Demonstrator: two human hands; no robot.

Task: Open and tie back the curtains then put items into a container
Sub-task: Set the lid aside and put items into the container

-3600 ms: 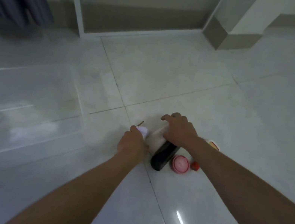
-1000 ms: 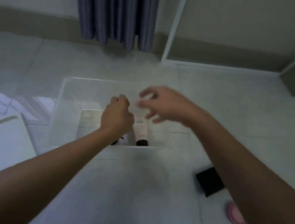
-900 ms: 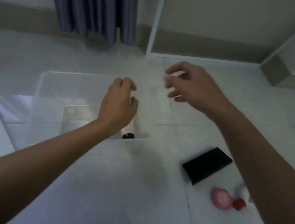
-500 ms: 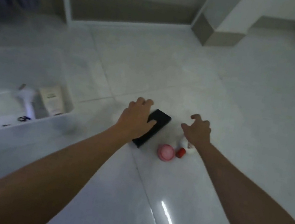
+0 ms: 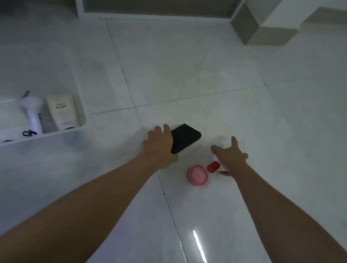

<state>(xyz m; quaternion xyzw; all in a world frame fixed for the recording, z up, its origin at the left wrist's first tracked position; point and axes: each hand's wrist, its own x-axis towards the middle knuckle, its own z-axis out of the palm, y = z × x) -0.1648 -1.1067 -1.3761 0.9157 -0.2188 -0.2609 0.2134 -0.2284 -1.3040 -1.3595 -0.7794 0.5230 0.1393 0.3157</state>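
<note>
White glossy floor tiles [image 5: 235, 77] spread wide and bare toward the far wall. At the left edge sits the clear plastic container [image 5: 67, 136], holding a cream tube [image 5: 61, 110]. Right of it the left hand [image 5: 161, 144] lies spread on the near end of a black flat case [image 5: 184, 139]. The right hand [image 5: 230, 156] hovers splayed, gripping nothing, just beside a pink round tin [image 5: 197, 175] and a small red cap [image 5: 212, 166].

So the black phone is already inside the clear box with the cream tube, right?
Not quite. The head view shows the black phone lying on the floor, outside the clear box, with the left hand on its near end. The cream tube really is in the box.
</note>
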